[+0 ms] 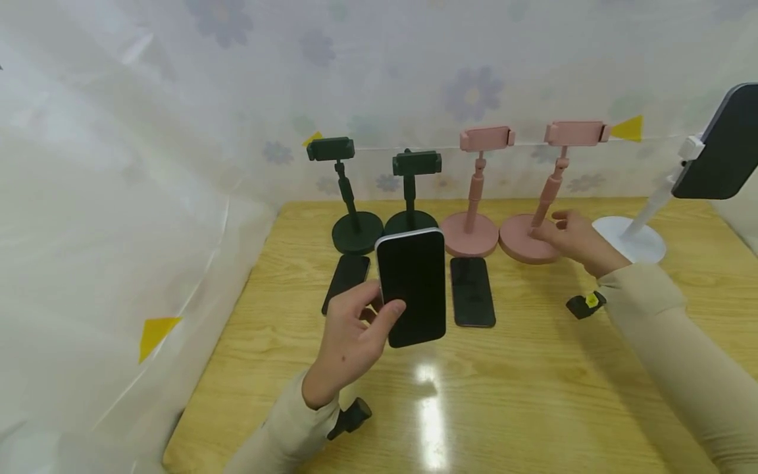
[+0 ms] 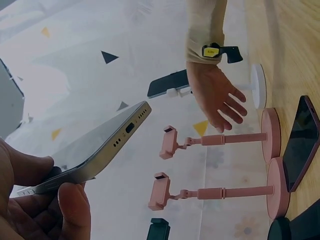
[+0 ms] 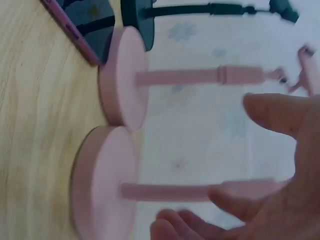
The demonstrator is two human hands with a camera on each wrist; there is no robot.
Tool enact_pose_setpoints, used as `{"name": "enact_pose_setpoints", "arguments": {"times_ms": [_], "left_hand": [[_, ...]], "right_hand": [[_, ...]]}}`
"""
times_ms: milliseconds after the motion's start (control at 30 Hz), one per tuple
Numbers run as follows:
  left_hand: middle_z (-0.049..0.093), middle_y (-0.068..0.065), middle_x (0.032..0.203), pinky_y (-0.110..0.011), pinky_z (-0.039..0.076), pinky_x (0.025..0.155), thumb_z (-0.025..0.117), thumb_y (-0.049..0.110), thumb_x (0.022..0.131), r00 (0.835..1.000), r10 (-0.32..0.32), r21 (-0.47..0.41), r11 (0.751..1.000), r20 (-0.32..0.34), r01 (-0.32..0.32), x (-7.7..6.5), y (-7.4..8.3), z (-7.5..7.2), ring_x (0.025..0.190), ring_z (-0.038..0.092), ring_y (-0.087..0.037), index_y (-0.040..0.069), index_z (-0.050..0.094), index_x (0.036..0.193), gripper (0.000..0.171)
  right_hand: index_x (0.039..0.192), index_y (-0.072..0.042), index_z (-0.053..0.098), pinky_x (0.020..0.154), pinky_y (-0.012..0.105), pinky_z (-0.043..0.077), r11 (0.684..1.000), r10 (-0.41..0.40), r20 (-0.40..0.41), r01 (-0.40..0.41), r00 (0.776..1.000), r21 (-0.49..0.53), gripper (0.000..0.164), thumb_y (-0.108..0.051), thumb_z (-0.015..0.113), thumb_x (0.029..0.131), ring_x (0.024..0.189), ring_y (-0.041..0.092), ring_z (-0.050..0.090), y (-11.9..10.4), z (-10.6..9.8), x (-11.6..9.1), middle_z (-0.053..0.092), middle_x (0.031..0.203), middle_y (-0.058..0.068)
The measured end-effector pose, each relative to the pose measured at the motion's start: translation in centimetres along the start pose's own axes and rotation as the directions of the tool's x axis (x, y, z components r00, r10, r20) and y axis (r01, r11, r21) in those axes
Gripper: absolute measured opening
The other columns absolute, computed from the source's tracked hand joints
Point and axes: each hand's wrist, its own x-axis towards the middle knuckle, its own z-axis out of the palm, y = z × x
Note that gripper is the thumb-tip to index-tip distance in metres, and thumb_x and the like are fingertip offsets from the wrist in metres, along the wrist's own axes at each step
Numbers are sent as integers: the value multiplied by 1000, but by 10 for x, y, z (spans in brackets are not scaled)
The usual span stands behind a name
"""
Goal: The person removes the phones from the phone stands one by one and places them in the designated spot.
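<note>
My left hand [image 1: 349, 339] pinches a smartphone [image 1: 416, 283] by its left edge, thumb on the dark screen, and holds it up over the table. The left wrist view shows the phone's silver edge [image 2: 107, 144] with a charging port. At the right, my right hand [image 1: 577, 242] reaches towards the pole of the right-hand pink phone stand [image 1: 551, 191]. Its fingers [image 2: 231, 112] are spread and relaxed, close beside the pole and holding nothing. In the right wrist view the fingers overlap this pole [image 3: 165, 192], whose round pink base [image 3: 110, 185] stands on the table.
Another pink stand [image 1: 476, 187] and two dark green stands [image 1: 348, 197] [image 1: 410, 187] line the back of the wooden table [image 1: 509, 408]. A white stand [image 1: 636, 237] at the right bears a phone [image 1: 719, 148]. Two phones [image 1: 345, 280] [image 1: 472, 291] lie before the bases.
</note>
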Motion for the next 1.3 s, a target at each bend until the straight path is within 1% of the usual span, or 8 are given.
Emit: {"name": "enact_pose_setpoints", "arguments": {"times_ms": [167, 367, 533, 633, 700, 933, 1133, 1300], "left_hand": [[69, -8, 79, -24, 50, 55, 67, 6, 92, 1000, -18, -4, 1000, 12, 18, 0, 2, 2, 67, 53, -10, 4, 71, 96, 6], [71, -10, 84, -24, 50, 55, 67, 5, 92, 998, -44, -55, 997, 54, 47, 0, 1, 11, 68, 53, -8, 3, 71, 101, 10], [74, -13, 92, -25, 53, 57, 66, 4, 93, 994, -63, -89, 993, 93, 71, -1, -1, 19, 68, 57, -6, 2, 70, 106, 14], [72, -13, 88, -25, 53, 56, 66, 5, 93, 992, -65, -94, 993, 106, 75, -3, -2, 23, 67, 57, -5, 2, 70, 106, 14], [71, -12, 84, -24, 51, 55, 66, 6, 93, 991, -68, -96, 992, 113, 79, -4, -2, 25, 66, 55, -4, 2, 71, 106, 14], [67, -12, 79, -21, 48, 50, 66, 8, 94, 975, -147, -82, 983, 165, 162, -5, -3, 27, 64, 52, -4, 3, 71, 108, 16], [65, -9, 92, -23, 51, 56, 62, 14, 97, 926, -268, -21, 959, 267, 283, -6, -7, 24, 69, 55, -7, 9, 61, 125, 28], [65, -2, 113, -26, 55, 65, 60, 15, 99, 924, -285, 13, 957, 256, 291, -8, -11, 17, 77, 59, -8, 13, 55, 132, 34]], "right_hand": [[139, 0, 46, 85, 42, 53, 967, -229, 67, 235, 971, -95, 53, -39, 49, 104, 109, 29, 61, -32, 26, -46, 55, 130, 26], [121, -2, 57, 71, 26, 55, 813, -582, 134, 569, 802, 120, 21, -11, 49, 104, 83, 11, 64, -66, 74, -90, 67, 107, 12], [127, 1, 53, 71, 27, 55, 700, -708, 196, 634, 679, 328, 25, -3, 46, 103, 84, 12, 64, -78, 101, -110, 65, 105, -5], [137, 6, 46, 79, 28, 58, 656, -737, 203, 609, 645, 446, 35, 0, 45, 103, 99, 8, 67, -82, 113, -116, 64, 119, -12], [140, 8, 44, 84, 31, 59, 648, -735, 186, 595, 653, 476, 38, 1, 45, 102, 107, 6, 67, -83, 118, -119, 63, 127, -12], [130, 8, 54, 82, 30, 60, 695, -689, 130, 599, 713, 397, 31, -2, 50, 101, 104, 4, 68, -82, 125, -121, 64, 121, 28], [126, 7, 58, 79, 28, 60, 732, -663, 127, 603, 738, 318, 28, -4, 54, 100, 98, 2, 69, -71, 122, -119, 67, 116, 26], [121, 4, 62, 77, 24, 58, 806, -579, 127, 542, 806, 236, 25, -8, 55, 101, 94, -1, 69, -55, 110, -115, 69, 113, 23]]}}
